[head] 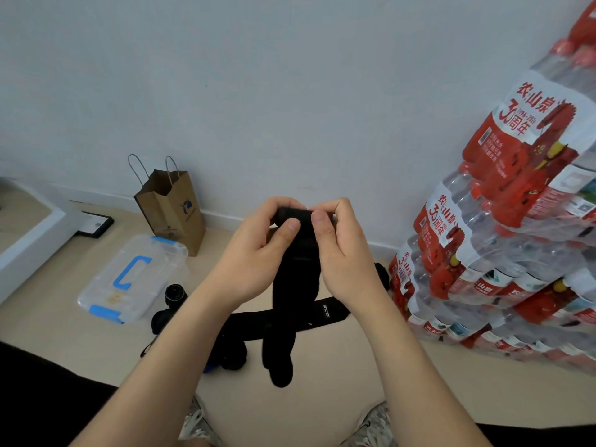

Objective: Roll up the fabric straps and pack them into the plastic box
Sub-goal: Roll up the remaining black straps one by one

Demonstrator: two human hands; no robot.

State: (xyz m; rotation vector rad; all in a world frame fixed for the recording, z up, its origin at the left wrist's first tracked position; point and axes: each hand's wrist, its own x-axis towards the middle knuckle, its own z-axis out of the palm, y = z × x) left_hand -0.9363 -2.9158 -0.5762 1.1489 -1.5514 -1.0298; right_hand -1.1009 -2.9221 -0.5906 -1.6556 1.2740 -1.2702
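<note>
I hold a black fabric strap (pixel 295 285) up in front of me; its top end is curled over between my fingers and the rest hangs down to just above the floor. My left hand (pixel 258 250) and my right hand (pixel 342 253) both pinch that top end, thumbs on the near side. A second black strap (pixel 319 314) lies flat on the floor behind it, and a dark rolled bundle (pixel 232 353) sits by my left forearm. The clear plastic box (pixel 135 279) with blue handle and clips lies closed on the floor to the left.
A brown paper bag (pixel 174 208) stands against the wall behind the box. Stacked packs of bottled water (pixel 503 240) fill the right side. A small black lens-like object (pixel 175 295) lies beside the box. My shoes (pixel 371 427) show at the bottom edge. A white ledge (pixel 32 233) is far left.
</note>
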